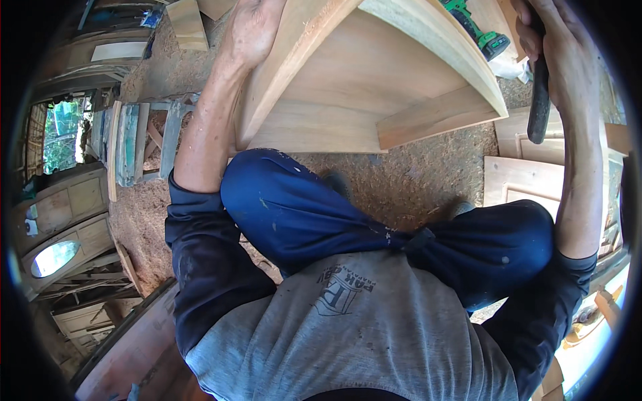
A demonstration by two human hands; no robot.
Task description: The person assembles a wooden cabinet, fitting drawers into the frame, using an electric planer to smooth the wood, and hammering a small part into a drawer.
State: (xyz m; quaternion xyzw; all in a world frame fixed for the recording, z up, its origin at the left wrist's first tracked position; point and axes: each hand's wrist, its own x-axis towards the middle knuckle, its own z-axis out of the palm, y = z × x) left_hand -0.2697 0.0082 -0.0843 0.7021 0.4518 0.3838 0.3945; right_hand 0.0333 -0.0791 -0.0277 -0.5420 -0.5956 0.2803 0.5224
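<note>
In front of my knees stands a pale wooden box frame [348, 80], its open side toward me, with boards along its edges and a panel inside. My left hand [255, 30] is at the top edge of the view, beside the frame's left board; its fingers are out of sight. On the right, my right hand [558, 50] is closed around the dark handle [538, 107] of a tool whose head is out of view. Beyond the frame's right board lies a green and black cordless drill [478, 30], nearest to my right hand.
Wooden panels [525, 177] lie on the sawdust-covered ground [408, 174] at my right. To the left are a rough wooden stand [140, 144], loose boards [187, 25] and stacked door panels [60, 207]. My bent knees in blue trousers [287, 200] are close to the frame.
</note>
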